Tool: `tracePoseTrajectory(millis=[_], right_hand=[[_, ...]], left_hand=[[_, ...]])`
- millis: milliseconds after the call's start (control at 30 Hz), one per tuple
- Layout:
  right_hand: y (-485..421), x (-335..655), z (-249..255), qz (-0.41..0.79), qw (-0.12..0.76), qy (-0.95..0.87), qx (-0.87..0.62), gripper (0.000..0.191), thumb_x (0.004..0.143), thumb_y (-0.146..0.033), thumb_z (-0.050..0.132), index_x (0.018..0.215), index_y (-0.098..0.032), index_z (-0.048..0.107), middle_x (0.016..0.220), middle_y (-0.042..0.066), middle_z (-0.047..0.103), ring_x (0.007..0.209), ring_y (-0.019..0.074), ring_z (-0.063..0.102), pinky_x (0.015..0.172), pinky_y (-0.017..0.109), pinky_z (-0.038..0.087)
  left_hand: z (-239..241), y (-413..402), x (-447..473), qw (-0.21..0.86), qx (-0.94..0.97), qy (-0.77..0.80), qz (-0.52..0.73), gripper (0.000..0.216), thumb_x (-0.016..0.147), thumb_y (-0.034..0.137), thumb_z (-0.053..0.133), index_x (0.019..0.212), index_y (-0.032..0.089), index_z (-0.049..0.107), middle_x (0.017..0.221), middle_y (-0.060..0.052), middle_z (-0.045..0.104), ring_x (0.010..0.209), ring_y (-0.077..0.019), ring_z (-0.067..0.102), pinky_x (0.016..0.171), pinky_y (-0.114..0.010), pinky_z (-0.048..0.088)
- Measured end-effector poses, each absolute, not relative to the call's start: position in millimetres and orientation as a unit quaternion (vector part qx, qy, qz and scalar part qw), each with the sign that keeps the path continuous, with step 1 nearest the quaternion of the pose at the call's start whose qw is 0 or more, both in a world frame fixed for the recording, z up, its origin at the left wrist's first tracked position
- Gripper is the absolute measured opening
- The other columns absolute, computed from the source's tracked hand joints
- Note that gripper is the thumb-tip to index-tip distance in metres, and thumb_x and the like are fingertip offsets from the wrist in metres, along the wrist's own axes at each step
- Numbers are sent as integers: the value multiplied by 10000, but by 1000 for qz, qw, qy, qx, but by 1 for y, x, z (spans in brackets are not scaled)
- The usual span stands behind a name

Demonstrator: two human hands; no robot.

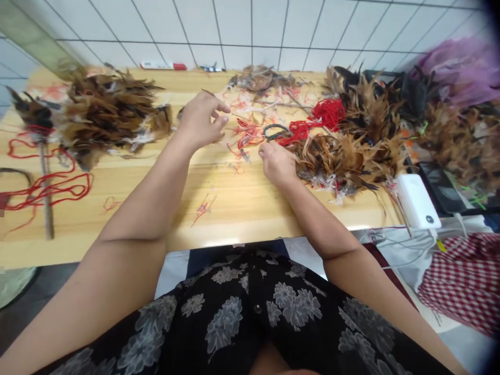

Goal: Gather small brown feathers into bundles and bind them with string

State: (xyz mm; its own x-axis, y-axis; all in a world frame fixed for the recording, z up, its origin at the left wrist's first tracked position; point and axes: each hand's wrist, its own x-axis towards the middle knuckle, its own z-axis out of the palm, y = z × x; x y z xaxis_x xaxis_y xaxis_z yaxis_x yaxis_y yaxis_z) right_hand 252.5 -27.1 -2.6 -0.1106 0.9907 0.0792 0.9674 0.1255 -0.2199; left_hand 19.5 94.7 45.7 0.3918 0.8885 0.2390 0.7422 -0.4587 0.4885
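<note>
My left hand [205, 119] is over the table, palm down, its thumb and index finger apart. A small dark feather tip shows behind its knuckles; whether the hand touches it is unclear. My right hand [278, 162] is closed, fingers curled against the thumb; anything inside is hidden. Just beyond it lies a dark loop [275, 130], perhaps a scissors handle. Red yarn [328, 114] is heaped beside the loop. Brown feathers [344, 156] form a pile to the right of my right hand. To the left of my left hand lies another brown feather bundle [113, 109].
A stick [46, 192] with dark feathers and loose red yarn lies at the left. Along the tiled wall rest a marker [162, 66] and grey feathers [261, 78]. A white power bank [419, 200] with cables sits at the right edge, below a purple bag [463, 70].
</note>
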Motion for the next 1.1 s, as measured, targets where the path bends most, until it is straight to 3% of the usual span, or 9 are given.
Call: tracePoseTrajectory(millis=[267, 367, 533, 767, 900, 1000, 1100], right_hand=[[-20, 260, -14, 18, 124, -696, -707, 435, 1193, -186, 423, 1423, -172, 791, 1433, 171, 745, 1346, 281, 659, 1113, 368, 568], [-20, 263, -19, -4, 139, -683, -717, 446, 1176, -167, 430, 1445, -154, 786, 1393, 195, 729, 1364, 308, 658, 1173, 417, 576], [-18, 266, -32, -23, 187, -682, -706, 455, 1161, -166, 444, 1473, -152, 775, 1339, 199, 713, 1317, 315, 664, 1160, 434, 592], [-18, 261, -34, -10, 179, -672, -718, 476, 1167, -163, 454, 1536, -135, 753, 1370, 212, 697, 1336, 321, 634, 1193, 448, 579], [-22, 256, -25, 26, 182, -683, -707, 502, 1172, -159, 423, 1554, -118, 746, 1387, 227, 716, 1333, 329, 626, 1190, 457, 568], [-25, 254, -17, 51, 168, -690, -702, 527, 1195, -192, 383, 1590, -121, 725, 1442, 234, 720, 1373, 321, 634, 1200, 429, 565], [-28, 252, -12, 66, 149, -692, -703, 535, 1201, -196, 359, 1595, -125, 714, 1461, 241, 726, 1384, 318, 640, 1199, 412, 565]], left_hand=[[-3, 91, 49, 182, 866, 429, 183, 414, 1038, 249, 752, 1439, 221, 849, 1404, -144, 776, 1311, -371, 754, 1217, -511, 596], [-13, 87, 58, 155, 896, 390, 147, 337, 1045, 242, 751, 1349, 176, 882, 1358, -174, 791, 1331, -405, 750, 1189, -520, 607], [-5, 99, 43, 134, 875, 441, 144, 219, 1058, 218, 682, 1101, 179, 893, 1202, -167, 792, 1210, -395, 780, 1148, -524, 621], [19, 157, 32, 98, 821, 530, 187, 190, 1054, 228, 692, 1101, 205, 875, 1287, -154, 808, 1288, -396, 767, 1158, -503, 580], [26, 197, 39, 108, 791, 580, 158, 221, 1042, 218, 694, 1164, 184, 876, 1251, -119, 843, 1204, -315, 755, 1092, -442, 566], [24, 227, 45, 119, 785, 592, 138, 322, 1066, 336, 673, 1257, 165, 867, 1264, -72, 865, 1211, -229, 710, 1076, -388, 526], [18, 254, 55, 125, 790, 585, 133, 550, 1053, 586, 615, 1290, 152, 858, 1191, -88, 874, 1291, -252, 695, 1053, -408, 498]])
